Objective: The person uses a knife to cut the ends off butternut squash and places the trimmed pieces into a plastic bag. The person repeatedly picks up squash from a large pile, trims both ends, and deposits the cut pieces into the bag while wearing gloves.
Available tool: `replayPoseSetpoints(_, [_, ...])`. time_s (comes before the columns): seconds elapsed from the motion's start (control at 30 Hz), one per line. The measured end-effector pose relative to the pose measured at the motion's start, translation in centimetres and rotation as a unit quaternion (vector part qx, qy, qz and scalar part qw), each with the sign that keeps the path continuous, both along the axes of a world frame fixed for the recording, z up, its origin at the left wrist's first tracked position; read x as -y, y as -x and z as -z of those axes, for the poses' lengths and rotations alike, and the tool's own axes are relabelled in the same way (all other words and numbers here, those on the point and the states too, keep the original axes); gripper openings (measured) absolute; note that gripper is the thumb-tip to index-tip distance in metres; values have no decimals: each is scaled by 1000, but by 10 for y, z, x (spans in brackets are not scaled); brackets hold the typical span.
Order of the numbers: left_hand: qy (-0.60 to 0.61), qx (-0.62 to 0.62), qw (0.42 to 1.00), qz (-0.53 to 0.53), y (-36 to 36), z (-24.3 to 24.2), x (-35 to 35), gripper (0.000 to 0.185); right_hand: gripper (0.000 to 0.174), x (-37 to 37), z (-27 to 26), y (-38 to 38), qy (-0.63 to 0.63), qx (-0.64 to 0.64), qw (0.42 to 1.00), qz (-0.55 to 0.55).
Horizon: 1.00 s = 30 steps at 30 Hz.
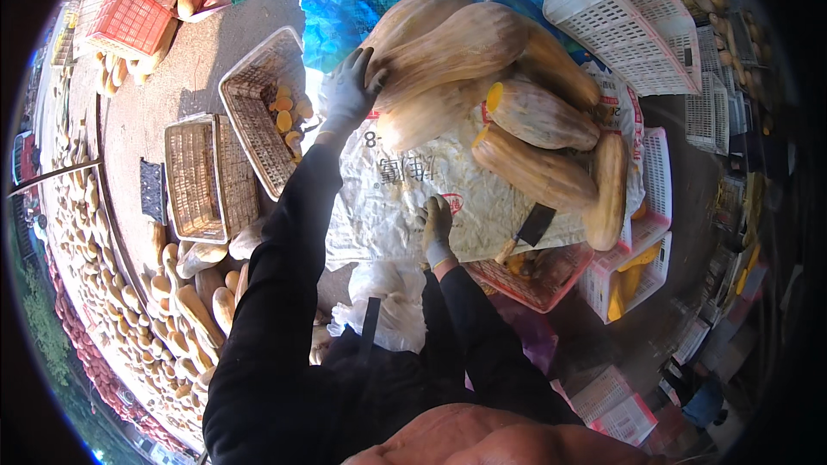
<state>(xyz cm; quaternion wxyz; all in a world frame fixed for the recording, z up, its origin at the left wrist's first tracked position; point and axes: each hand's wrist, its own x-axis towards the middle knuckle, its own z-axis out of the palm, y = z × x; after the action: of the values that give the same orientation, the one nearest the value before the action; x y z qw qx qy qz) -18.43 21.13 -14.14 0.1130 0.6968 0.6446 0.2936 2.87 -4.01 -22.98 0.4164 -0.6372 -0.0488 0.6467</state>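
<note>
My left hand [349, 90], in a grey-coated glove, touches the near-left end of a large tan squash [452, 45], thumb and fingers apart. My right hand [437, 226], gloved too, is low over a white woven sack [375, 213] with loosely bent fingers and nothing visible in it. More long squashes lie piled on the sack. Two of them, an upper cut squash [543, 113] and a lower cut squash [533, 165], show orange flesh at one end. A whole squash [606, 194] lies at the right edge. A dark-bladed cleaver [536, 225] rests at the sack's near edge.
A brown plastic crate [226, 84] holding cut squash pieces stands left, beside another crate [194, 181]. A red crate [549, 284] sits below the cleaver. White crates [620, 26] stand at upper right. Many squashes [123, 297] cover the ground at left.
</note>
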Motion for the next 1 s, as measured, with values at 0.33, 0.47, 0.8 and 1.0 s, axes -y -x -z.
replayPoseSetpoints(0.33, [253, 243, 900, -258, 68, 39, 319, 49, 30, 121, 11, -38, 121, -16, 980, -158])
replayPoseSetpoints(0.47, [289, 426, 748, -419, 38, 52, 454, 47, 25, 156, 6, -63, 164, 7, 956, -242])
replayPoseSetpoints(0.8, [350, 440, 689, -457, -47, 19, 616, 49, 13, 219, 15, -182, 293, 161, 834, -439])
replayPoseSetpoints(1.0, [301, 435, 682, -505, -40, 13, 705, 50, 16, 227, 20, -207, 269, 183, 774, -543])
